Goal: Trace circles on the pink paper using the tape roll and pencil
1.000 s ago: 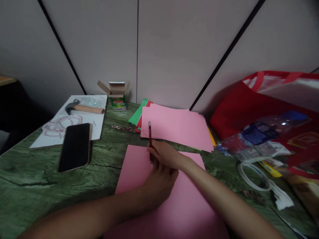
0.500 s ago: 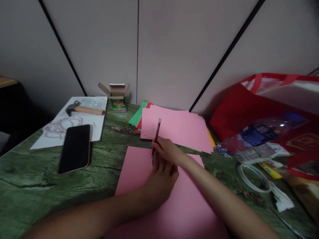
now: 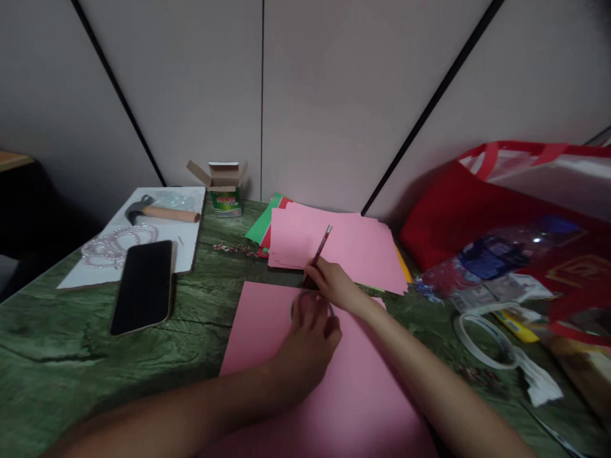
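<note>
Pink paper (image 3: 260, 318) lies on the table in front of me. On its upper part rests a small round object with a thin rim (image 3: 331, 306), mostly covered by my left hand (image 3: 310, 340); I cannot tell whether it is a ring or a clear lid. My left fingers are bent and hold it down against the paper. My right hand (image 3: 329, 280) is closed around a dark pencil (image 3: 323, 243) just beyond the round object. The pencil leans to the right, and its tip is hidden by the hand.
Behind lies a stack of pink sheets (image 3: 334, 238). To the left are a phone (image 3: 143, 286), a hammer (image 3: 167, 212), pearl strings (image 3: 119, 245) and an open small box (image 3: 226, 198). On the right stand a red bag (image 3: 443, 210), a plastic bottle (image 3: 491, 254) and a white tape roll (image 3: 465, 340).
My right hand has moved slightly right with the pencil, which now leans further right. More of the round object's rim shows. My left hand stays about where it was.
</note>
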A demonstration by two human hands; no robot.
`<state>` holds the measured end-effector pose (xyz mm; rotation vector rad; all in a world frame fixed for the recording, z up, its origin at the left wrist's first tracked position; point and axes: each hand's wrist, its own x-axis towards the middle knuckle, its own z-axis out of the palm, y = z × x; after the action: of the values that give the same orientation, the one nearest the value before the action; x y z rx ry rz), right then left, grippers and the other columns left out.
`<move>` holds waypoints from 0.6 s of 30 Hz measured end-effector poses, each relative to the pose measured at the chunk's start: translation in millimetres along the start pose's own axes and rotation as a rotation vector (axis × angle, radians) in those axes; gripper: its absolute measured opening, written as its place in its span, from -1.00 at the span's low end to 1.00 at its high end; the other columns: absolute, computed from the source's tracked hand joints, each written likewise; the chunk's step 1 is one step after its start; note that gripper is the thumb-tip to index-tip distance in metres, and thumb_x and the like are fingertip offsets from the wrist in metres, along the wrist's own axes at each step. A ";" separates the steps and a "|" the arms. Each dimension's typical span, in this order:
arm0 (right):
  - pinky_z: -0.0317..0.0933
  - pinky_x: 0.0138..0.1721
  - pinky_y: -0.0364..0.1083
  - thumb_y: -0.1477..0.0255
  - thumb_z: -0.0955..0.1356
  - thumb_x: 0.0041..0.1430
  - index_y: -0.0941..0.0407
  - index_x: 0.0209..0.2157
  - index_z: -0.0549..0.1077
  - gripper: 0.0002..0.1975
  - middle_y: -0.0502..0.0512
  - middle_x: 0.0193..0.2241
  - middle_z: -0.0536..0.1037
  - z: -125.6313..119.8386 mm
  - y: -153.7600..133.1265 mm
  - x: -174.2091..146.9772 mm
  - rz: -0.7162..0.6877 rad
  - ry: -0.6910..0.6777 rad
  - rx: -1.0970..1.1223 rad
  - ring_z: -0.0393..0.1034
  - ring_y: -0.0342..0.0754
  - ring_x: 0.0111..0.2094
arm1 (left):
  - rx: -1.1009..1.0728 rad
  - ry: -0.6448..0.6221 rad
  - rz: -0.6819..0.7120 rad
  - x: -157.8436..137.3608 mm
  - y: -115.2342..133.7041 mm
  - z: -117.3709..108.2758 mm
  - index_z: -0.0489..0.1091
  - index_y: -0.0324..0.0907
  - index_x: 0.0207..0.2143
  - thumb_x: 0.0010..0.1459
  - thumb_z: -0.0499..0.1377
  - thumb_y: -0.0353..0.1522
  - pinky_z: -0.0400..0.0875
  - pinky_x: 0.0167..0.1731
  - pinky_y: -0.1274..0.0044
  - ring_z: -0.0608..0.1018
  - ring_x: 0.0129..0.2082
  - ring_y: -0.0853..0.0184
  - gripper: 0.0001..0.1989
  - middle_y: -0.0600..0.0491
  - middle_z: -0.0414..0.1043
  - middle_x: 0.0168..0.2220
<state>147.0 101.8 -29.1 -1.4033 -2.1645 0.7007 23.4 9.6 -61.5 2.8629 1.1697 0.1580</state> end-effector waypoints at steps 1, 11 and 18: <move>0.16 -0.38 -0.16 0.39 0.15 0.29 0.13 -0.38 0.29 -0.80 0.07 -0.46 0.47 -1.1 2.9 -1.3 0.004 0.008 0.009 0.34 -0.10 -0.45 | -0.001 -0.006 0.006 0.3 0.0 -1.2 0.16 -0.35 0.10 0.13 0.03 -0.42 0.01 0.04 -0.08 0.08 0.18 -0.26 -0.54 -0.41 0.04 0.16; 0.17 -0.40 -0.12 0.27 0.12 0.26 0.10 -0.39 0.25 -0.75 0.08 -0.49 0.45 -10.4 26.0 -25.8 0.092 0.132 0.027 0.34 -0.06 -0.47 | 0.009 -0.044 -0.005 3.1 -4.2 -2.6 0.16 -0.26 0.10 0.08 0.06 -0.46 -0.02 0.06 -0.03 0.10 0.17 -0.18 -0.51 -0.31 0.08 0.14; 0.10 -0.47 -0.14 0.23 0.15 0.22 0.10 -0.44 0.28 -0.72 0.03 -0.57 0.41 -14.0 28.7 -51.0 0.108 0.221 0.035 0.28 -0.08 -0.54 | -0.044 -0.070 0.028 8.6 -13.3 -25.6 0.27 -0.21 0.01 0.15 0.06 -0.43 0.12 0.04 0.13 0.24 0.08 0.00 -0.66 -0.20 0.21 0.03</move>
<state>194.4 67.1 -42.1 -1.5121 -1.9098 0.5888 17.4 25.2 -36.4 2.8236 1.1005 0.0832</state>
